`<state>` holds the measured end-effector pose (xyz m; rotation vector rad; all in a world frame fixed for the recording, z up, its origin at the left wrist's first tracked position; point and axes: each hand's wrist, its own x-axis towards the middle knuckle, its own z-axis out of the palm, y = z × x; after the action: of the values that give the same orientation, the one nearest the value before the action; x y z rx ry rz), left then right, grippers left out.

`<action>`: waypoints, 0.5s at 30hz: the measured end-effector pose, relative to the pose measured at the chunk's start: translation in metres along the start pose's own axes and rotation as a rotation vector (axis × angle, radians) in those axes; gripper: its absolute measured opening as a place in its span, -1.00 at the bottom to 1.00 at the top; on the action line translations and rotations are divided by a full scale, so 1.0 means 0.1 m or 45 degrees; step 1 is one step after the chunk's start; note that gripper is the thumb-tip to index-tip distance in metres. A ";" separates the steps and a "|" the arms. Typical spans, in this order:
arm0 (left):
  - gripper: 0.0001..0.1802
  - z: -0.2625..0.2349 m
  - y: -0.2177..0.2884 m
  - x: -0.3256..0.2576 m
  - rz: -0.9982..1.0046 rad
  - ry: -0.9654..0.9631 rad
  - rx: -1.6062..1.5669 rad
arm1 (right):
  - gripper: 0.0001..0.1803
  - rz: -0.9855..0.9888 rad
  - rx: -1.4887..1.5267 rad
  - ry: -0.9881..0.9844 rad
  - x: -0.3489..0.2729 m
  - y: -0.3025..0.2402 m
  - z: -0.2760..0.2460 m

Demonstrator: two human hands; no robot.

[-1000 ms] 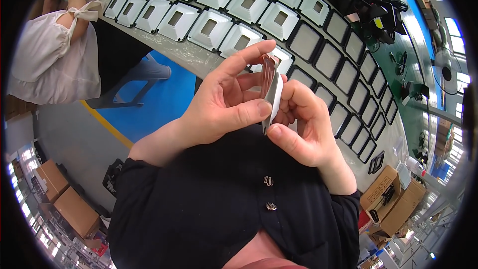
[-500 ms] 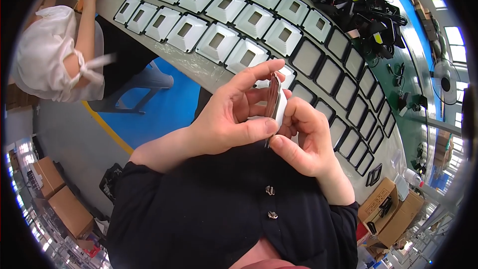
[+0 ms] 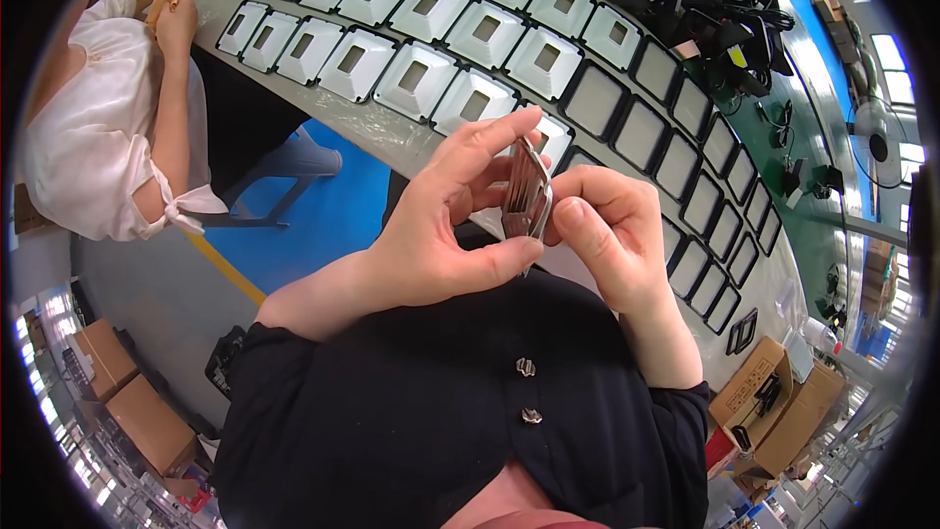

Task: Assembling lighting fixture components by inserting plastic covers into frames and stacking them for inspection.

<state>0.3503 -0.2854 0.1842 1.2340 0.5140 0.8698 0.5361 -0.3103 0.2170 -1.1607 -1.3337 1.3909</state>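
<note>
Above my lap, my left hand (image 3: 446, 211) grips a small stack of thin flat plates (image 3: 526, 194) on edge, thumb below and fingers above. The plates look brownish-grey with pale edges, slightly fanned. At the stack's right side is my right hand (image 3: 617, 240), its thumb and curled forefinger closed together against the edge. Whatever lies between those fingertips is hidden. Beyond the hands, white raised housings with a square window (image 3: 476, 106) stand in rows on the table. Black-rimmed flat frames (image 3: 676, 165) continue the rows to the right.
A tangle of black cables and parts (image 3: 676, 0) lies at the far right of the table (image 3: 323, 103). Left, a co-worker in a white top (image 3: 108, 127) sits at the table near a grey-blue stool (image 3: 294, 162). Cardboard boxes (image 3: 147, 421) stand low left; an open carton (image 3: 783, 402) is low right.
The stack has tilted, showing more of its plates' faces, and the white outer face no longer shows. My right thumb has risen from below to the edge. The co-worker's arms have shifted.
</note>
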 end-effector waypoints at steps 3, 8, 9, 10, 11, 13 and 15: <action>-0.05 0.01 0.00 0.00 0.015 0.004 0.021 | -0.75 0.029 -0.077 -0.021 -0.01 0.00 -0.02; -0.05 -0.01 0.00 0.04 0.033 0.010 0.009 | -0.75 0.025 -0.074 0.044 0.04 -0.03 0.00; -0.06 -0.02 0.00 0.04 0.049 0.005 0.009 | -0.75 0.037 -0.088 0.056 0.04 -0.04 0.01; -0.06 -0.02 0.00 0.05 0.065 0.000 0.011 | -0.75 0.030 -0.084 0.052 0.04 -0.05 0.01; -0.06 -0.01 0.00 0.04 0.078 0.014 0.027 | -0.76 0.018 -0.106 0.054 0.05 -0.06 0.02; -0.08 0.02 0.00 0.00 0.054 0.058 0.015 | -0.79 -0.029 -0.212 0.102 0.03 -0.06 0.04; -0.10 0.01 -0.07 -0.02 0.097 0.072 0.074 | -0.84 -0.177 -0.436 0.130 0.03 -0.02 0.07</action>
<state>0.3521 -0.2888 0.1773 1.2918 0.5438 0.9618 0.5288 -0.3084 0.2183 -1.3139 -1.5866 1.0151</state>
